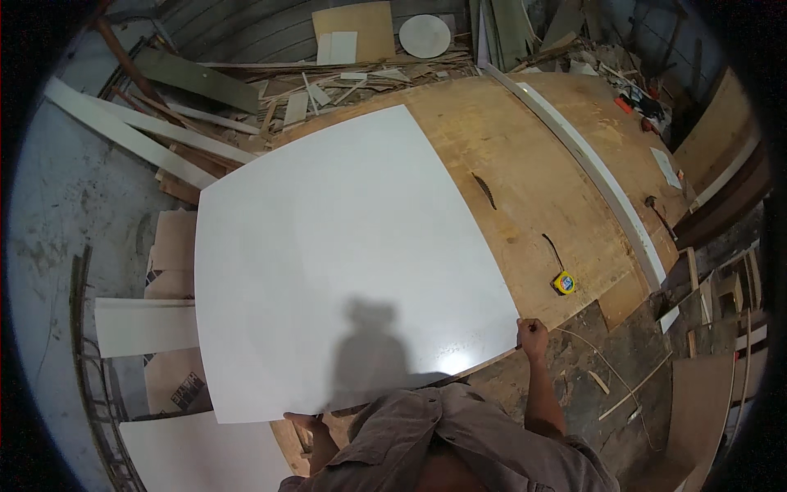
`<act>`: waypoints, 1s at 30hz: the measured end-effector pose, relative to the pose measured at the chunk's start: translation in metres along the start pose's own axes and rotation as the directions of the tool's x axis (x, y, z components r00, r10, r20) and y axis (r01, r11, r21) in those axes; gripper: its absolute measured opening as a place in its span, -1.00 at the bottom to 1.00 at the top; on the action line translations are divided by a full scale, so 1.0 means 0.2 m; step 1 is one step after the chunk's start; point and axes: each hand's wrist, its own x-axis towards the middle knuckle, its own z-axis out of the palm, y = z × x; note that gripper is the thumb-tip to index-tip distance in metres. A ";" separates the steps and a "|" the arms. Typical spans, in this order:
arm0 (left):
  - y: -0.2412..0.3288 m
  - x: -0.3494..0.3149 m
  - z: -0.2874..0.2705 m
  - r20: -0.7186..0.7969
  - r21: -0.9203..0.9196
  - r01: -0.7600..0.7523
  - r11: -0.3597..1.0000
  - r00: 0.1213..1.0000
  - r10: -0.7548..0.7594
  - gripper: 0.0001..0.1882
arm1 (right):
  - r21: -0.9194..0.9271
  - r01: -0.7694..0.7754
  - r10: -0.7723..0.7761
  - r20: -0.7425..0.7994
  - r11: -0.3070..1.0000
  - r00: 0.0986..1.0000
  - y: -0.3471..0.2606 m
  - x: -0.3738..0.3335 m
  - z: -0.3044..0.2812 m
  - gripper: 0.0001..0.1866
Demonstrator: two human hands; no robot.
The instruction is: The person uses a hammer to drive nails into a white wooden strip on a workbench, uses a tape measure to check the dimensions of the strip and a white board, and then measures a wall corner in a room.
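Note:
A large glossy white board (328, 246) lies flat across a wooden worktable, with my shadow falling on its near part. At its near right corner, my right hand (533, 334) is closed on the edge. Further left, my left hand (305, 421) grips the near edge, its fingertips partly hidden by the board. A yellow tape measure (563, 283) with a black strap rests on the wood to the right of the board. Beyond it lies a dark curved strip (484, 191), too small to name surely.
A long white strip (590, 164) runs along the right of the worktable (467, 123). A hammer (658, 215) lies past it. Scrap wood (328, 94) is heaped at the far side. More white panels (147, 326) stand at the left, and offcuts litter the floor at right.

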 end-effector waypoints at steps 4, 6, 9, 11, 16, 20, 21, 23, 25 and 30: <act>0.00 0.02 -0.06 -0.050 0.025 -0.020 0.999 0.999 0.021 -0.12 | 0.077 -0.022 0.015 0.084 0.997 0.996 -0.16 -0.07 0.00 -0.74; 0.00 0.01 -0.05 -0.063 0.034 -0.027 0.999 0.998 0.029 -0.12 | 0.087 -0.020 0.013 0.090 0.996 0.996 -0.16 -0.06 0.00 -0.74; -0.01 0.02 -0.08 -0.090 0.047 -0.030 0.998 0.995 0.035 -0.12 | 0.048 0.013 -0.018 0.099 0.999 0.995 -0.21 -0.08 0.00 -0.75; -0.01 0.02 -0.11 -0.104 0.055 -0.027 0.998 0.994 0.033 -0.13 | 0.024 0.063 -0.065 0.079 0.998 0.995 -0.19 -0.08 0.02 -0.77; -0.02 0.01 -0.09 -0.128 0.076 -0.030 0.997 0.991 0.039 -0.13 | 0.010 0.119 -0.120 0.035 0.993 0.992 0.01 0.00 0.03 -0.75; -0.02 0.02 -0.11 -0.168 0.113 -0.038 0.993 0.984 0.057 -0.13 | 0.046 0.064 -0.068 0.093 0.997 0.993 -0.03 -0.01 0.02 -0.75; -0.03 0.02 -0.11 -0.173 0.121 -0.036 0.992 0.983 0.057 -0.13 | 0.035 0.097 -0.100 0.091 0.995 0.991 -0.04 -0.01 0.03 -0.75; -0.03 0.01 -0.11 -0.184 0.136 -0.040 0.990 0.981 0.065 -0.14 | 0.011 0.157 -0.158 0.083 0.987 0.984 -0.06 -0.01 0.02 -0.74; -0.03 0.02 -0.17 -0.206 0.170 -0.042 0.985 0.976 0.077 -0.14 | 0.018 0.009 -0.012 0.151 1.000 0.988 -0.19 -0.08 0.02 -0.72; -0.03 -0.01 -0.15 -0.214 0.132 -0.017 0.991 0.976 0.045 -0.12 | -0.052 -0.012 0.020 0.167 0.999 0.986 -0.26 -0.10 -0.01 -0.70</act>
